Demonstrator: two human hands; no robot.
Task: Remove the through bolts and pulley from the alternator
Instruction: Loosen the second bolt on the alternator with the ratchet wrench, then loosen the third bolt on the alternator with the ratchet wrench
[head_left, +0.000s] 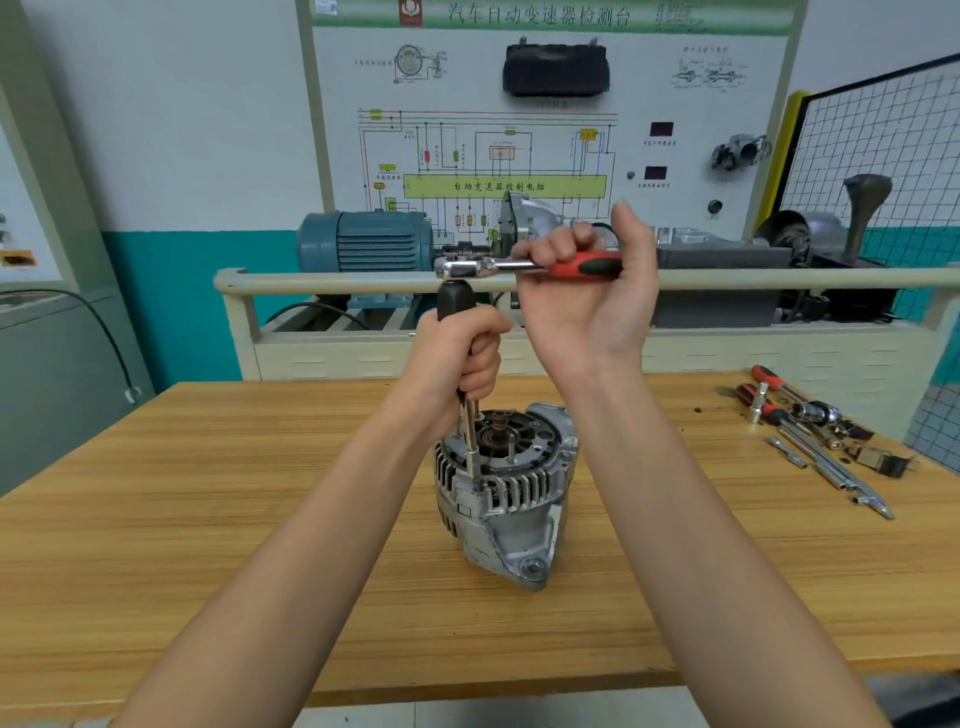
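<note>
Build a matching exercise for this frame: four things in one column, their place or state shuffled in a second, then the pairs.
1. ratchet
2. alternator
3. spare tools
4. extension driver

A. lying loose at the table's right side
B. upright, gripped by the left hand
C. horizontal, held by the right hand
D. standing on the wooden table

Pairs: 1-C, 2-D, 3-A, 4-B
</note>
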